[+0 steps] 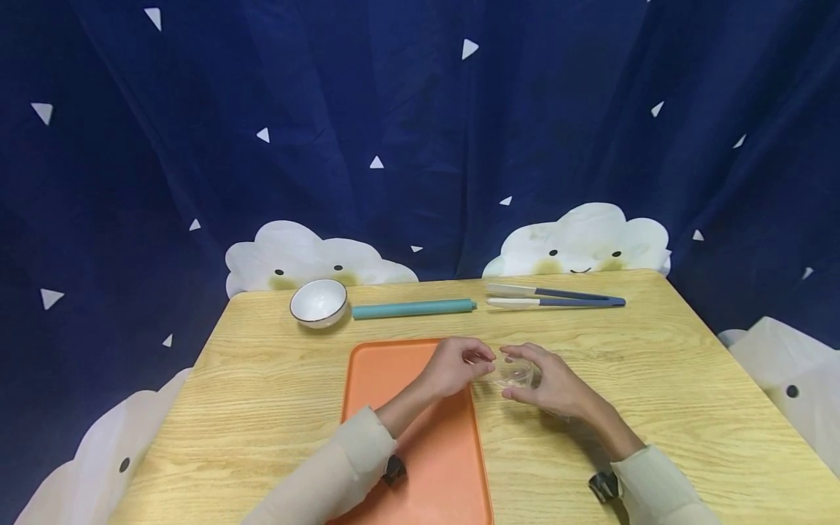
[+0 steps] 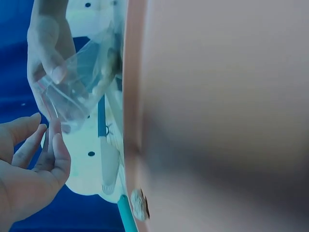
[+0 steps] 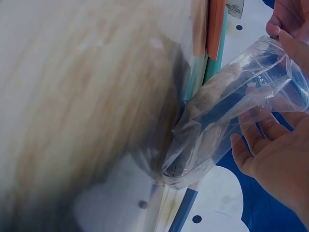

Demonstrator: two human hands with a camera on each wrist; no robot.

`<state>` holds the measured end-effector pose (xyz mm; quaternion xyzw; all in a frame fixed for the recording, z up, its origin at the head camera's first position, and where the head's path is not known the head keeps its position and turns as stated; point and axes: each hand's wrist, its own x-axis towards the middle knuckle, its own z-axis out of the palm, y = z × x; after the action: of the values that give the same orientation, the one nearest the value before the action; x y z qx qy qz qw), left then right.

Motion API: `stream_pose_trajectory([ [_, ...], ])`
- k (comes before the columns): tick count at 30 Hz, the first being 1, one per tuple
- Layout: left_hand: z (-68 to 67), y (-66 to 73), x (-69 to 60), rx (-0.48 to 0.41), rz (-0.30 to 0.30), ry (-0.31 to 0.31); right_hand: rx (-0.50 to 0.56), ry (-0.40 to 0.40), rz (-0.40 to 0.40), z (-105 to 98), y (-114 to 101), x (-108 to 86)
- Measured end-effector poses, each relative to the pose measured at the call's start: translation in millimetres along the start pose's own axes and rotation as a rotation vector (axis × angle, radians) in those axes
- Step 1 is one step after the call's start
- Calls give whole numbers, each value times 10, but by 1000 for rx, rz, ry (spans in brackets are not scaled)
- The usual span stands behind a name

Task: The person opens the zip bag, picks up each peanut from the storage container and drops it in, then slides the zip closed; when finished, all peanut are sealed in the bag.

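Note:
A clear plastic bag (image 3: 207, 121) is held up between the two hands, above the wood at the tray's right side. Several pale tan lumps lie inside, blurred by the film. My right hand (image 1: 554, 383) holds the bag's mouth, thumb on one side and fingers curved round the other. On the opposite side, my left hand (image 1: 456, 364) pinches the lip with its fingertips; its other fingers are bent. In the left wrist view, a lumpy, peanut-like piece (image 2: 139, 205) lies at the rim of the orange tray (image 1: 453, 467). The left hand hides that part of the tray in the head view.
Along the back of the wooden table (image 1: 262, 408) stand a white bowl (image 1: 319, 302), a teal stick (image 1: 413, 308) and blue-and-white tongs (image 1: 564, 300). A dark blue curtain (image 1: 420, 109) with clouds hangs behind.

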<state>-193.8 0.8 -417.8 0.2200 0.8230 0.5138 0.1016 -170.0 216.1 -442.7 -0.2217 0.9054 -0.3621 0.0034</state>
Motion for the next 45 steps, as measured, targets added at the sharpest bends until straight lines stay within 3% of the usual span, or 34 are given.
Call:
stream_pose_trajectory([
  [8,-196,-179,-18,21,24,56,15,-4,7,-17,-11,-5],
  [14,-359,-361,4,80,-30,110,15,0,1,-10,-4,-5],
  [20,-450,-474,35,166,-69,118,17,-6,2,-9,9,-6],
  [30,-429,-588,90,200,-131,47,13,3,6,-29,-9,-19],
  [37,-377,-615,108,300,-78,36,24,3,16,-30,3,-20],
  [45,-295,-625,128,370,-88,46,18,3,11,-25,8,-22],
])
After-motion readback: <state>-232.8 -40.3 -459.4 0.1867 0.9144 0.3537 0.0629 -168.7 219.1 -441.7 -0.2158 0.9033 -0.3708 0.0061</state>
